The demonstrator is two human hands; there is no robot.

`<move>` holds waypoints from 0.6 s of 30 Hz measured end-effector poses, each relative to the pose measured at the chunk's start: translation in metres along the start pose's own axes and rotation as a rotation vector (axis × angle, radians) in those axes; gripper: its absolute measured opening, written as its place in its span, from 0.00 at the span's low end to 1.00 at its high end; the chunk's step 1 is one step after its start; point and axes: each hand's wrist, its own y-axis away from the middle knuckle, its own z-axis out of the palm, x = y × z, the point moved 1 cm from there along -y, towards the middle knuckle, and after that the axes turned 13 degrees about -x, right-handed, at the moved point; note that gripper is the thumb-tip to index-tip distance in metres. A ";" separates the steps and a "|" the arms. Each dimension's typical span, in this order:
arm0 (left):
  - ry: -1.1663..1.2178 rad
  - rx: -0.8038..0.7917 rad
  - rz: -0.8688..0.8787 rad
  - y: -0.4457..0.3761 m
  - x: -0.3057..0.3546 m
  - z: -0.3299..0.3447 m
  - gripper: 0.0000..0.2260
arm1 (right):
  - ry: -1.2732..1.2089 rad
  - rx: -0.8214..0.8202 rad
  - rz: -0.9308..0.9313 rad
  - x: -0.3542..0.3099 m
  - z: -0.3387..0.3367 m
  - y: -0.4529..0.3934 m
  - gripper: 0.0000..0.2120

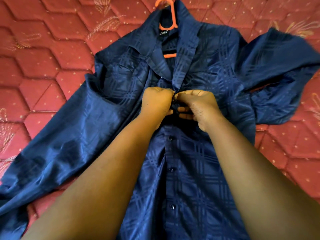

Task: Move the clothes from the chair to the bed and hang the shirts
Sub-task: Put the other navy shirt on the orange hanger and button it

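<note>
Both hands met mid-placket: my left hand [156, 103] and right hand [196, 105] pinched the navy shirt [190, 153], which lay on the bed [52, 70] over its orange hanger [170, 18]. I judged holding both edges taut best for seating the button.

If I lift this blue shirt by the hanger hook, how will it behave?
The blue shirt will probably hang limp: its sleeves lie crumpled on the bed. Its sheen suggests slick cloth that may slide off the orange hanger, since the collar is open above where the left hand and right hand pinch the placket.
</note>
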 end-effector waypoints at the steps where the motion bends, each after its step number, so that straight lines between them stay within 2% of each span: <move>1: -0.016 0.015 0.018 0.001 0.001 0.001 0.09 | 0.033 0.019 -0.021 0.000 0.003 0.001 0.05; 3: -0.083 0.038 0.051 0.004 0.001 0.004 0.16 | 0.105 0.067 -0.072 0.003 0.007 0.000 0.08; 6: -0.145 0.104 0.020 0.002 0.002 0.006 0.20 | 0.245 0.153 -0.193 0.013 0.012 -0.002 0.10; 11: -0.099 0.209 -0.095 -0.008 0.003 0.009 0.21 | 0.384 0.215 -0.295 0.019 0.021 -0.001 0.08; 15: -0.014 0.191 -0.186 -0.014 0.003 0.012 0.17 | 0.452 0.243 -0.317 0.016 0.025 -0.001 0.08; 18: -0.027 0.188 -0.201 -0.016 0.002 0.010 0.15 | 0.525 0.194 -0.319 0.015 0.022 -0.002 0.09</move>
